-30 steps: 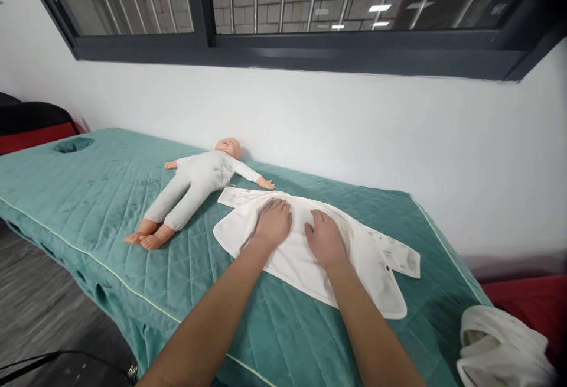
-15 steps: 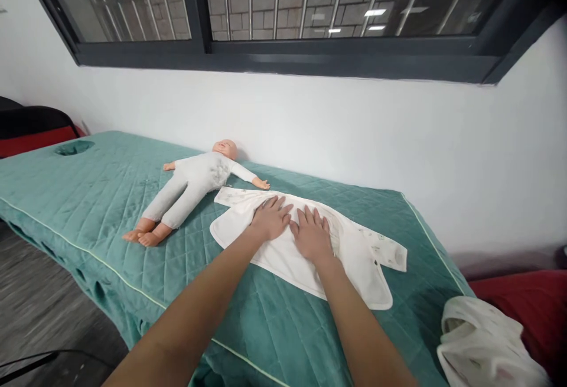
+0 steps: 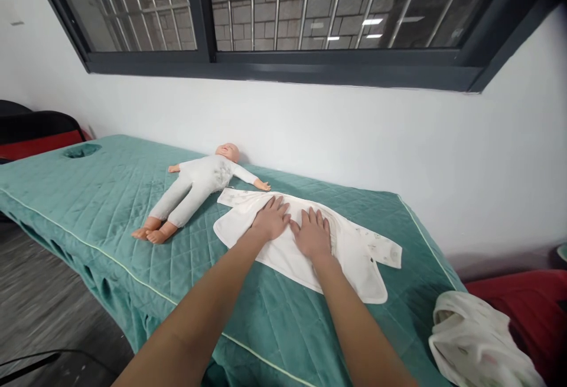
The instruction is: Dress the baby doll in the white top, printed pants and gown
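Note:
A white baby jacket [image 3: 354, 257] lies spread open on the green quilted bed cover [image 3: 283, 328], its patterned sleeves stretched out to both sides. My left hand [image 3: 271, 220] rests flat on its middle, fingers apart. Close beside it, my right hand [image 3: 312, 234] also lies flat on the cloth with the fingers spread. Neither hand grips anything. Up and to the left, a baby doll [image 3: 195, 183] in a pale grey-white suit lies on its back, one of its hands near the jacket's left sleeve.
A crumpled white patterned cloth [image 3: 478, 340] sits at the lower right, by a red item [image 3: 527, 292]. The bed has a face hole [image 3: 82, 150] at its far left. Behind it stand a white wall [image 3: 336, 139] and a dark window frame [image 3: 283, 74].
The camera view has shifted slightly. Both hands stay flat on the jacket in nearly the same place, and the doll has not moved.

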### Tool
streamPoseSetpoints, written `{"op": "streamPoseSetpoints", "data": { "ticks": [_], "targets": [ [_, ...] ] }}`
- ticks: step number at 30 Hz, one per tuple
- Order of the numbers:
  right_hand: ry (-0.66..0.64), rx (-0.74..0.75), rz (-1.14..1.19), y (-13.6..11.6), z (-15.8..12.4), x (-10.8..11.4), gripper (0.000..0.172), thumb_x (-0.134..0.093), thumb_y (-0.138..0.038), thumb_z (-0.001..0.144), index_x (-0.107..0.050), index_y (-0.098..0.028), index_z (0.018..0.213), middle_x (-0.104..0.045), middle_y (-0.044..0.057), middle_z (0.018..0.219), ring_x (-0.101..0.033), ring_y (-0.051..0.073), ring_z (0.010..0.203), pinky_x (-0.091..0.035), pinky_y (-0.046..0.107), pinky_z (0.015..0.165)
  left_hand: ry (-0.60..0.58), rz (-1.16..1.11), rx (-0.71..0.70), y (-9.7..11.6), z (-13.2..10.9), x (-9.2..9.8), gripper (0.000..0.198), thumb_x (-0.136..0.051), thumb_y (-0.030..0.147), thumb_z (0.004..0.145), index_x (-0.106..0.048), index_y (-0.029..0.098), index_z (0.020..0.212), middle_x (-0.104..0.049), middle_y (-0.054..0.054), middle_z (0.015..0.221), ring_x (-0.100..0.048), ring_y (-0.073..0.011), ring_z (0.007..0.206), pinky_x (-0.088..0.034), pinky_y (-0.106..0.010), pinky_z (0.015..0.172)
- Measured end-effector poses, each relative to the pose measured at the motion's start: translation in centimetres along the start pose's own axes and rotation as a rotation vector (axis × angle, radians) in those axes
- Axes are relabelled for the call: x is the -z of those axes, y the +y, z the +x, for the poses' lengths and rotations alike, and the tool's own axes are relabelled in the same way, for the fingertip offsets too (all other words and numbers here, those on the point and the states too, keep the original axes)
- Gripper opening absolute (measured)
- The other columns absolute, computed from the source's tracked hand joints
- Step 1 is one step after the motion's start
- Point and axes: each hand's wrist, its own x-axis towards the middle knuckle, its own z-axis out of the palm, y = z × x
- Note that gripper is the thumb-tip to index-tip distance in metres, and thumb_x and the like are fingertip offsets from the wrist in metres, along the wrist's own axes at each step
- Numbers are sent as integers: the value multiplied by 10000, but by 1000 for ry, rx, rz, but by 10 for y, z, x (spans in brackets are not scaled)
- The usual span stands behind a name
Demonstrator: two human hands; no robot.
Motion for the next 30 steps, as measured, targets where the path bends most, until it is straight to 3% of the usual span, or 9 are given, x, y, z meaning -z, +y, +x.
{"op": "streamPoseSetpoints", "data": {
  "ticks": [4, 9, 13, 16, 20, 23, 26, 28, 30],
  "targets": [
    [36, 106, 31, 0, 0, -1, 635, -230, -462, 1010, -385, -69, 1483, -260, 177, 1605, -173, 262, 1504, -141, 413, 1195, 27, 9, -31, 1, -1, -1, 520, -293, 392, 1007, -487, 146, 1422, -369, -110, 1572, -250, -252, 1494, -304, -440, 1198],
    [-33, 108, 66, -1, 2, 0, 631, -246, -444, 1014, -349, -60, 1503, -241, 183, 1610, -144, 261, 1512, -137, 425, 1199, 39, 9, -44, 8, -9, 4, 508, -282, 356, 1019, -484, 104, 1412, -422, -151, 1531, -320, -235, 1468, -309, -445, 1192],
    [-65, 117, 102, -3, 4, 8, 622, -316, -428, 1006, -375, -27, 1478, -271, 225, 1587, -192, 298, 1498, -180, 459, 1186, 28, -19, -63, 10, -27, 14, 521, -308, 365, 1016, -480, 65, 1406, -429, -185, 1515, -354, -247, 1452, -311, -442, 1190],
    [-55, 172, 158, -14, 11, 18, 566, -394, -362, 984, -409, -41, 1450, -338, 217, 1558, -289, 278, 1464, -246, 408, 1171, 21, -62, -114, -3, -46, 29, 527, -324, 420, 1013, -492, 115, 1409, -447, -125, 1519, -365, -191, 1447, -324, -355, 1192],
    [17, 245, 269, -58, 38, 29, 522, -397, -291, 973, -387, -77, 1449, -411, 177, 1516, -384, 222, 1404, -300, 339, 1150, 159, -265, -52, -56, -71, 65, 472, -331, 421, 1010, -559, 187, 1350, -490, -49, 1499, -398, -154, 1424, -335, -310, 1192],
    [44, 275, 352, -107, 74, 30, 487, -406, -278, 966, -413, -109, 1423, -477, 153, 1456, -436, 215, 1355, -319, 332, 1135, 358, -353, 88, -121, -89, 99, 404, -385, 387, 991, -614, 192, 1262, -568, -66, 1422, -482, -191, 1354, -362, -355, 1179],
    [31, 274, 417, -155, 120, 23, 513, -437, -332, 965, -414, -103, 1424, -482, 167, 1449, -442, 242, 1350, -321, 347, 1132, 533, -258, 270, -194, -106, 128, 368, -456, 345, 953, -622, 175, 1233, -571, -110, 1394, -479, -251, 1340, -345, -416, 1180],
    [9, 241, 456, -181, 153, 16, 592, -439, -400, 968, -358, -83, 1460, -471, 197, 1458, -446, 271, 1353, -329, 370, 1126, 535, -270, 451, -235, -113, 140, 420, -521, 360, 916, -590, 150, 1273, -514, -142, 1437, -443, -299, 1362, -331, -462, 1174],
    [-23, 185, 496, -203, 188, 9, 707, -416, -497, 966, -261, -68, 1506, -489, 231, 1438, -485, 307, 1324, -364, 411, 1096, 447, -372, 611, -265, -115, 147, 511, -556, 399, 894, -540, 130, 1329, -531, -171, 1410, -518, -321, 1288, -405, -486, 1105]
  ]
}}
